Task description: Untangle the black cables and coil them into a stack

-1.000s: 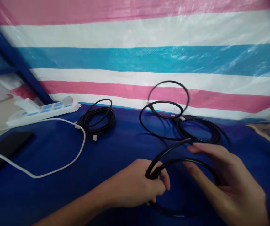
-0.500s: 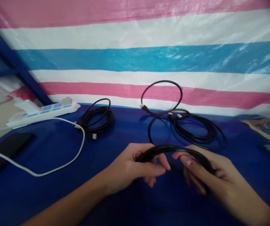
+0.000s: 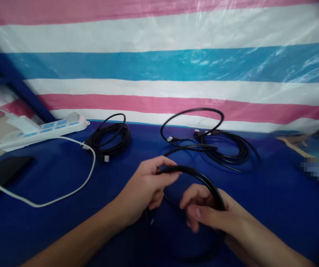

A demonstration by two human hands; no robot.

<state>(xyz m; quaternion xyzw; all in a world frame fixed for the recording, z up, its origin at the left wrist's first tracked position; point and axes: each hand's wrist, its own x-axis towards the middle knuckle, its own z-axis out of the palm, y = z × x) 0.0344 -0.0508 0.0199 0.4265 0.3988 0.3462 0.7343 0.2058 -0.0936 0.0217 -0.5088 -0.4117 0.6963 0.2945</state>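
Note:
A coil of black cable (image 3: 196,174) arches between my two hands above the blue table. My left hand (image 3: 141,189) pinches the coil's left side between thumb and fingers. On the right side, my right hand (image 3: 223,215) is curled round the strands, its thumb and fingertips bent inward. Below my left hand hangs a dark cable end, blurred. Just beyond my hands, a second black cable coil (image 3: 246,150) lies on the table, with one loop standing up against the sheet. White-tipped connectors (image 3: 172,139) show at its left. A strand runs from near my left hand toward that coil.
Another black cable coil (image 3: 126,139) lies at back left, beside a white power strip (image 3: 56,129). A white cord (image 3: 88,181) curves across the left, near a flat black object (image 3: 6,174). A striped plastic sheet (image 3: 159,65) hangs behind the blue table (image 3: 273,207).
Both hands have shifted left, and the right hand has dropped lower. Fewer strands now bunch between them. The loop against the sheet has sunk and widened. The view has turned slightly right.

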